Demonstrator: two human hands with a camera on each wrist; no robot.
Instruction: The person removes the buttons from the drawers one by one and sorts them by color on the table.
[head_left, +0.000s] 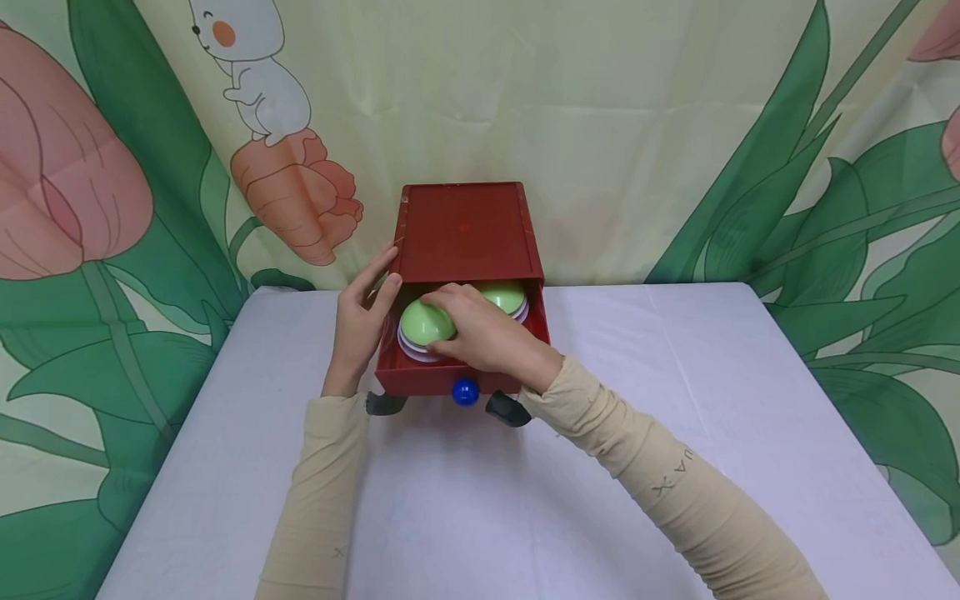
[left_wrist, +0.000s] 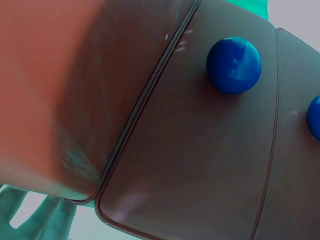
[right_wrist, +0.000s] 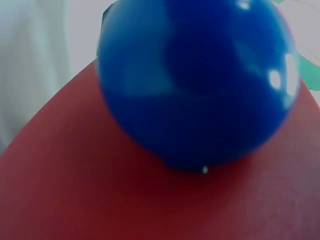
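A red drawer cabinet (head_left: 468,233) stands at the table's back edge, its top drawer (head_left: 420,382) pulled out toward me. Inside the drawer sit two rounded green bowls (head_left: 426,323), turned upside down, with pale rims showing below them. My right hand (head_left: 487,329) reaches in from the right and grips the left bowl, thumb at its near side and fingers over its far side. The other green bowl (head_left: 502,296) lies behind that hand, partly covered. My left hand (head_left: 363,312) rests against the cabinet's left side, fingers straight; its fingertips (left_wrist: 37,220) show past the cabinet's edge in the left wrist view.
A blue round knob (head_left: 465,392) sticks out from the drawer front, filling much of the right wrist view. Further blue knobs (left_wrist: 234,65) mark the drawer fronts in the left wrist view. A white cloth covers the table (head_left: 637,400); a printed curtain (head_left: 600,150) hangs behind.
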